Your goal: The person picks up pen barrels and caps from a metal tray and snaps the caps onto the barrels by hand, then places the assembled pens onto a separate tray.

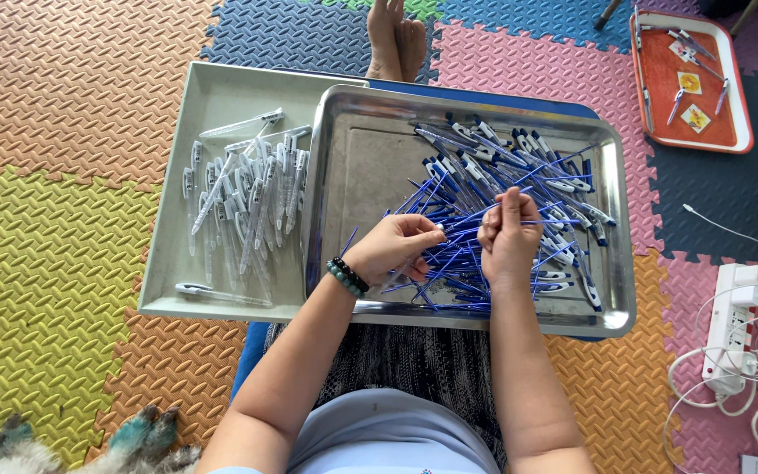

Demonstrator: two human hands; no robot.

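Over the shiny rectangular metal tray (344,167) on your lap, both your forearms reach forward from the bottom edge and your hands meet near the middle. Your left hand (389,250), with a dark beaded bracelet (346,276) at the wrist, is curled palm down, its fingertips pinched narrowly on the end of a thin blue pen refill (467,226) that runs across to the other hand. Your right hand (508,237) stands more upright, thumb and fingers closed tightly near the top; it seems to grip the same refill, though exactly what sits between those fingers is hard to tell. Under both hands lies a loose heap of blue refills and blue-and-white pen parts (519,189), filling the right half of the metal tray. Just beside it on the left, partly tucked beneath its rim, a pale grey plastic tray (212,88) holds a pile of clear white pen barrels (243,202).
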